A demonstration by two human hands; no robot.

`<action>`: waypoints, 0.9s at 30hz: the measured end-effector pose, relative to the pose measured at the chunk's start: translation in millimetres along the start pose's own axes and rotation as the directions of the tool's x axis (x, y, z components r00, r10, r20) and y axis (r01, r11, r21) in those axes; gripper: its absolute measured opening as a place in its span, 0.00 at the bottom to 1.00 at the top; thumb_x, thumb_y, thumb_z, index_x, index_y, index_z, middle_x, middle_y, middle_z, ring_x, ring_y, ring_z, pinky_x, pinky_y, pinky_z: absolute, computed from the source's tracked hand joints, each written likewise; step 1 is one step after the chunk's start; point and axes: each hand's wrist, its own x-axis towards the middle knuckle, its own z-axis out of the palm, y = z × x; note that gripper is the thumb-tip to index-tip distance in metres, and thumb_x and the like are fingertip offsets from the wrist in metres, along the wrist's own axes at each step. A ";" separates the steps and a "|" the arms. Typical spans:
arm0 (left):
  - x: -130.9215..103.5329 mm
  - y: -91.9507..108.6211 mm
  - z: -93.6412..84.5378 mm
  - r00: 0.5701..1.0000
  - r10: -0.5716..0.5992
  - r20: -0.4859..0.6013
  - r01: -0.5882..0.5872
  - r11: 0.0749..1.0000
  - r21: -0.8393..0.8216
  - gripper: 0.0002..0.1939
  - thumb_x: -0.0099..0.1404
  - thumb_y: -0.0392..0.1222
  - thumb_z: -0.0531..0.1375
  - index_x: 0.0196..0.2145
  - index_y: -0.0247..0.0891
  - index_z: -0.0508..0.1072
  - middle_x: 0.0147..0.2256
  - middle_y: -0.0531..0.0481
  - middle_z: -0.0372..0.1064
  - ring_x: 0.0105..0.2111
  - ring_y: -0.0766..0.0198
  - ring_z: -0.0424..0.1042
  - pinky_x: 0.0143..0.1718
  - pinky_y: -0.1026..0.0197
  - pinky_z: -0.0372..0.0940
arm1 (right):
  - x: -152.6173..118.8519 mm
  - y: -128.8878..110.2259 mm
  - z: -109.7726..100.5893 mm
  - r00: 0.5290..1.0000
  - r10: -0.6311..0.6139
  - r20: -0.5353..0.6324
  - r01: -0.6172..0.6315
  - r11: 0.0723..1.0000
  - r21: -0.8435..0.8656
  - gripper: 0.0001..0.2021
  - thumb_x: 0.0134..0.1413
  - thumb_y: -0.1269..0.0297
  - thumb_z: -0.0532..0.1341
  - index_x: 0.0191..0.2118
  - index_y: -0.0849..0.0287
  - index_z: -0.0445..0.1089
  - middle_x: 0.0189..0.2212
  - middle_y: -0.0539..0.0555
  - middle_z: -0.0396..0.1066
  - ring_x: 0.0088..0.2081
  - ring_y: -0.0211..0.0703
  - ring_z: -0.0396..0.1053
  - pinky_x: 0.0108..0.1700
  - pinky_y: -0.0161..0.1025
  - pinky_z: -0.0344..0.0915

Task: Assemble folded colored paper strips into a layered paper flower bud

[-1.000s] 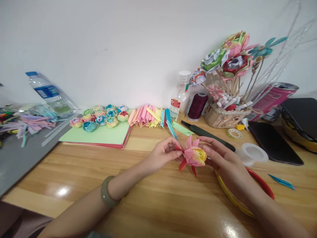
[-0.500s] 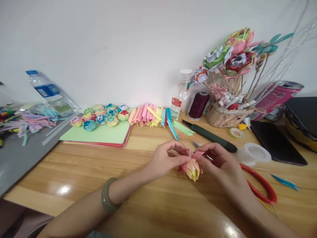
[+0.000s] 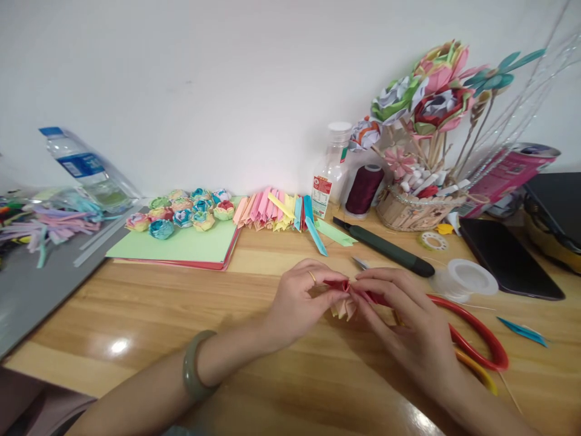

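Note:
Between my two hands is a small folded paper flower, pink on top with pale peach and yellow petals below. My left hand pinches its left side between thumb and fingers; a ring and a green bangle show on that arm. From the other side my right hand grips the pink petals, its fingers covering much of the flower. Red- and yellow-handled scissors lie partly under my right hand, their tip showing beyond it. Just behind my hands rests a dark green utility knife.
Finished paper flowers sit on green paper. Folded strips line the wall beside a clear bottle and a dark thread spool. At right are a flower basket, a clear line spool and a phone.
The flower has been tilted, so its pink part now faces up and less yellow shows. My right hand's fingers have closed in over it. More of the scissors' yellow handle is visible.

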 end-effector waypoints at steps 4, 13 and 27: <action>-0.4 0.8 -0.8 0.998 0.060 0.006 -0.061 0.997 0.041 0.04 0.55 0.36 0.62 0.31 0.36 0.74 0.29 0.48 0.73 0.32 0.65 0.71 0.37 0.61 0.68 | -0.5 2.0 0.9 1.000 -0.022 0.005 0.022 1.000 -0.018 0.08 0.54 0.72 0.58 0.40 0.55 0.66 0.34 0.55 0.70 0.37 0.44 0.69 0.37 0.42 0.68; -0.5 -2.6 -1.7 0.975 0.224 -0.015 -0.221 0.971 0.093 0.05 0.56 0.37 0.62 0.32 0.35 0.74 0.29 0.47 0.74 0.32 0.65 0.71 0.36 0.61 0.69 | 1.9 1.1 -0.8 0.999 -0.006 0.042 0.001 0.995 0.099 0.08 0.52 0.76 0.58 0.36 0.55 0.63 0.32 0.53 0.69 0.37 0.42 0.68 0.37 0.40 0.66; 0.0 -4.7 -4.4 0.851 0.525 0.036 -0.512 0.810 0.285 0.04 0.57 0.39 0.61 0.28 0.35 0.70 0.24 0.49 0.73 0.27 0.66 0.71 0.31 0.64 0.68 | 8.6 3.8 -4.9 0.931 0.160 0.328 -0.283 0.883 0.374 0.03 0.53 0.71 0.56 0.31 0.56 0.63 0.26 0.49 0.66 0.29 0.38 0.65 0.31 0.34 0.63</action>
